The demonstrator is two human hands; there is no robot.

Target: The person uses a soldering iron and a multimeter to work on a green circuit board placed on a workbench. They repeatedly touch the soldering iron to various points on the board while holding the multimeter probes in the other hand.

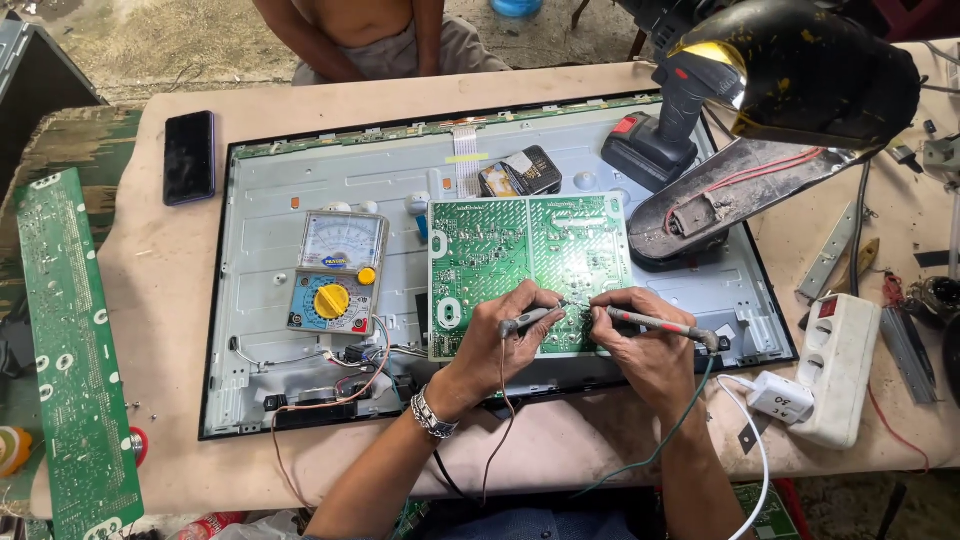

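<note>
Hands probing | left hand [505, 335] is pinching a probe [527, 320], right hand [640, 345] is gripping another probe [655, 323] | tips are meeting on board [525, 250] between the hands | keeping wrists braced, tips apart on separate joints | meter [337, 272] sitting left of left hand.

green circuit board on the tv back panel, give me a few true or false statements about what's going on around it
1. Each hand holds a probe on the green circuit board. True: left hand, right hand.
2. The analog multimeter lies right of the board. False: it lies to its left.
3. A dark phone lies on the table beside the panel. True.
4. The left wrist is bare. False: it wears a metal bracelet.
5. The white power strip sits on the board. False: it lies at the table's right.
</note>
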